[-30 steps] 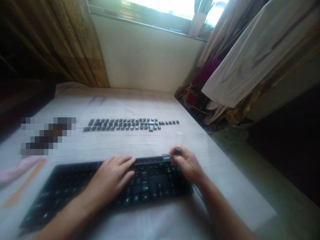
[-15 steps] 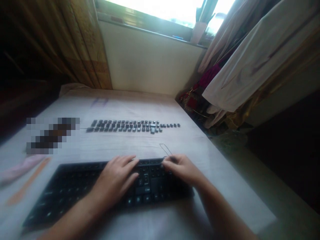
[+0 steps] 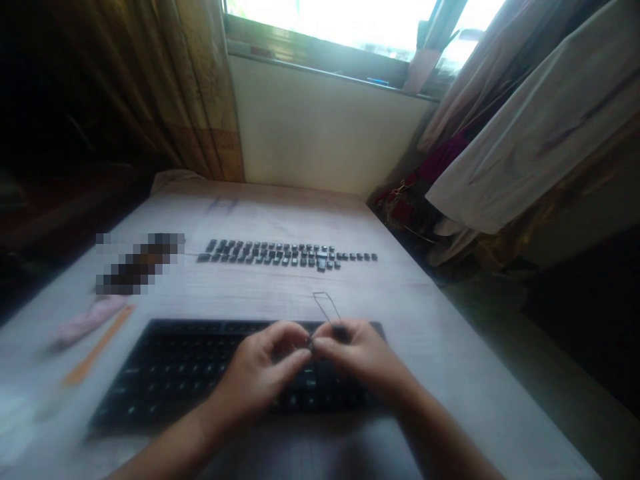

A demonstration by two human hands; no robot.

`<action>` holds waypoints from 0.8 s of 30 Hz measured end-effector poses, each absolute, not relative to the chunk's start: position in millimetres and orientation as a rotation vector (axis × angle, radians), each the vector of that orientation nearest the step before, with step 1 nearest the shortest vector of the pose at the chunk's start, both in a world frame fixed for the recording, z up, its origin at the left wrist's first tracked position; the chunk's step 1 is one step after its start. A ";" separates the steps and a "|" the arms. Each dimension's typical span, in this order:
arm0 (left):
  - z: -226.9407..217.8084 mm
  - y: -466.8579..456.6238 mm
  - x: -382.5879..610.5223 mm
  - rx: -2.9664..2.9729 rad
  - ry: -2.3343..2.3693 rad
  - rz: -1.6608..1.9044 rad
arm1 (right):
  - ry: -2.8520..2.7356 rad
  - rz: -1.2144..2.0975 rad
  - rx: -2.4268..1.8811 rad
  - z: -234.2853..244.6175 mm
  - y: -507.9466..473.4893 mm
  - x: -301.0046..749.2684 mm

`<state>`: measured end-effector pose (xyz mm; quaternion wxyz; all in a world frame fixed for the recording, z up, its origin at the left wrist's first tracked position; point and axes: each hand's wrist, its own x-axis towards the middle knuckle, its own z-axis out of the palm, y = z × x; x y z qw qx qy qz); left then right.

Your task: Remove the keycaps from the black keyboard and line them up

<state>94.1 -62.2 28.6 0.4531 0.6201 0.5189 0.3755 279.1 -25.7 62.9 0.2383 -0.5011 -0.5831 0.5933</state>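
Head view: the left hand [image 3: 270,355] and right hand [image 3: 361,348] meet over a long black plastic keyboard [image 3: 180,367], its long axis running crosswise beneath them, right end nearer the right hand, which grips a thin grey wire loop [image 3: 335,309] pointing away; the left seems to pinch a small dark piece [image 3: 311,342], too blurred to identify

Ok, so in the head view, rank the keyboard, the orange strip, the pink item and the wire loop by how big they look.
1. Keyboard, clearly largest.
2. Orange strip and pink item: too alike to rank.
3. Wire loop, smallest, counting only its visible part.
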 end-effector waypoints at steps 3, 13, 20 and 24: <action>30.6 -60.4 93.5 1.305 1.212 0.923 | -1.667 1.539 -1.344 60.2 -27.5 280.2; 29.3 -53.0 88.3 1.101 1.127 0.836 | -1.988 1.262 -1.061 56.1 -26.0 288.2; 24.9 -49.0 86.2 1.109 1.146 0.832 | -2.047 1.123 -1.044 51.5 -22.0 290.5; 26.3 -47.4 85.7 1.190 1.173 0.833 | -2.058 1.066 -1.041 50.3 -21.0 290.3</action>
